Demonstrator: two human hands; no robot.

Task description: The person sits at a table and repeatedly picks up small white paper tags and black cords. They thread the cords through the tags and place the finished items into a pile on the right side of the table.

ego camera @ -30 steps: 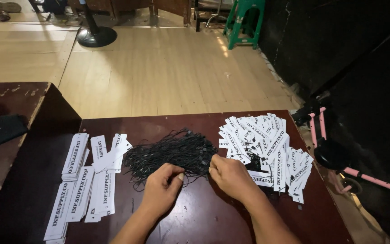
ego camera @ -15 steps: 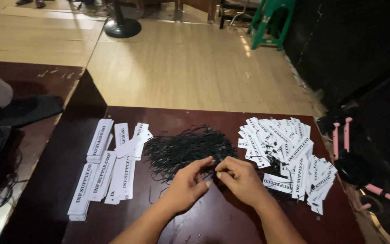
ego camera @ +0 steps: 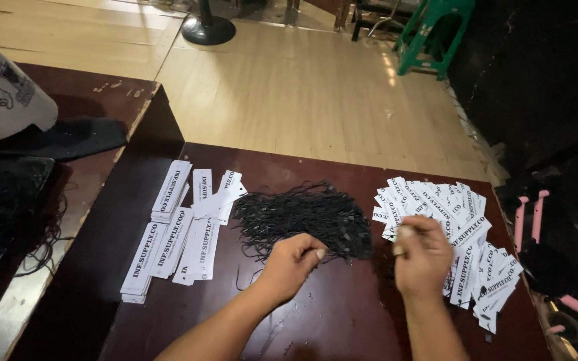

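1. While both forearms come in over the near edge of the dark red-brown counter (ego camera: pixel 342 321), the left hand (ego camera: pixel 290 262) lies near the middle of it, fingers curled in and thumb pressed to the forefinger at the near edge of the heap of black strings (ego camera: pixel 306 217); its grip is closed in a pinch, though whether a string is caught in it cannot be told.
2. Just to the right, the right hand (ego camera: pixel 423 254) rests on the near left part of the spread of loose white tags (ego camera: pixel 459 230), fingers bent and bunched above a tag; its grip is mostly closed, and what it has hold of, if anything, cannot be told.
3. The heap of black strings lies in the middle of the counter, between the two lots of tags, touching neither hand's wrist.
4. The loose white tags fan out toward the right edge of the counter, overlapping one another.
5. Toward the left edge, stacked white tags (ego camera: pixel 168 230) lie in neater rows, lengthwise from near to far.
6. Left of the counter, a second, lower table (ego camera: pixel 112 93) carries a white cap (ego camera: pixel 5 93) with a dark brim.
7. Farthest off, on the pale wooden floor (ego camera: pixel 289 87), stand a black round base (ego camera: pixel 207 28) and a green stool (ego camera: pixel 433 30).
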